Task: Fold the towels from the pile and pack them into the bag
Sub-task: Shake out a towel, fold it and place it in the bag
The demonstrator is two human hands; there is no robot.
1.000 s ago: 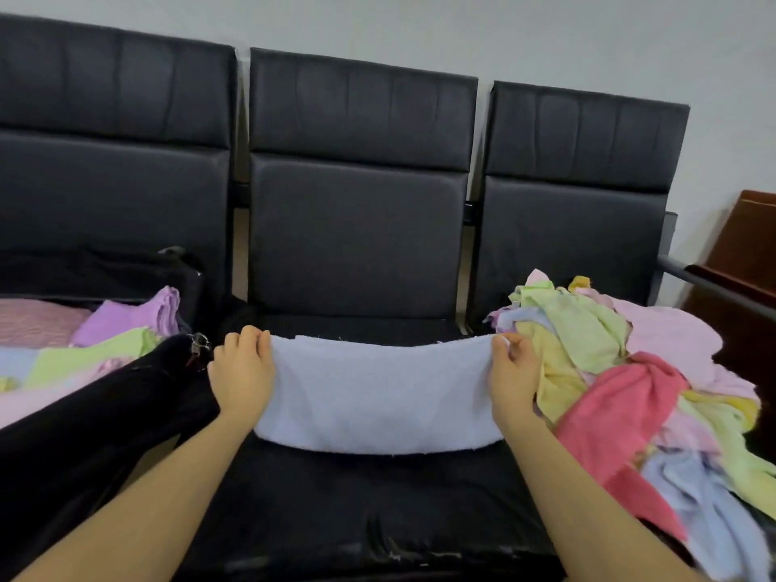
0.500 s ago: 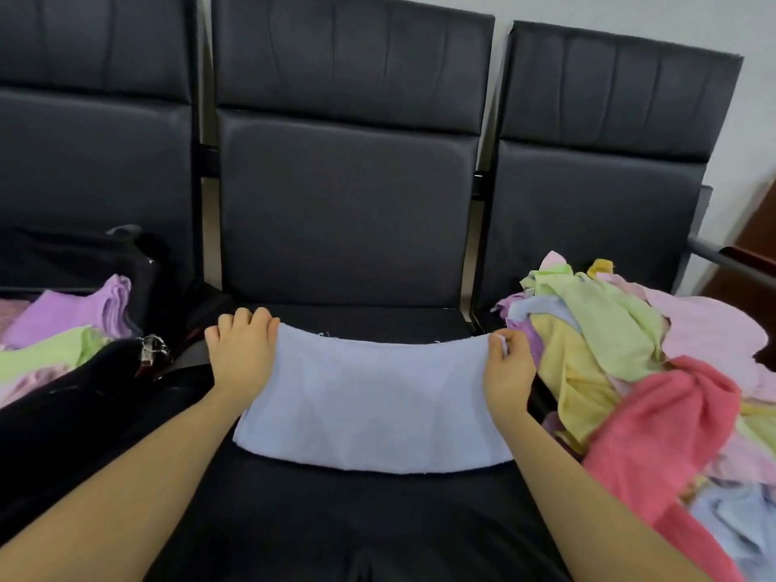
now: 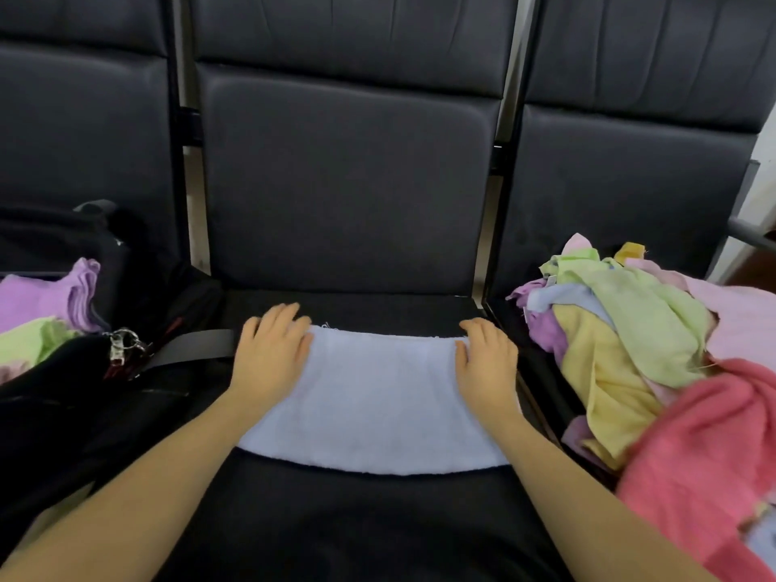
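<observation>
A pale blue towel (image 3: 378,401), folded into a wide band, lies flat on the middle black seat (image 3: 336,518). My left hand (image 3: 271,350) rests flat on its left end, fingers spread and straight. My right hand (image 3: 487,363) presses flat on its right end. On the right seat sits the pile of loose towels (image 3: 655,363) in green, yellow, pink, red and lilac. On the left seat stands an open black bag (image 3: 63,405) with folded lilac and green towels (image 3: 42,312) inside.
Three black padded chairs stand side by side with tall backrests (image 3: 344,182). A bag strap and metal clip (image 3: 121,346) lie across the gap between the left and middle seats. A metal armrest (image 3: 751,233) is at the far right.
Both hands let go of the towel's far corners and now lie flat on its ends. The towel has settled onto the seat. The view has tilted down and closer.
</observation>
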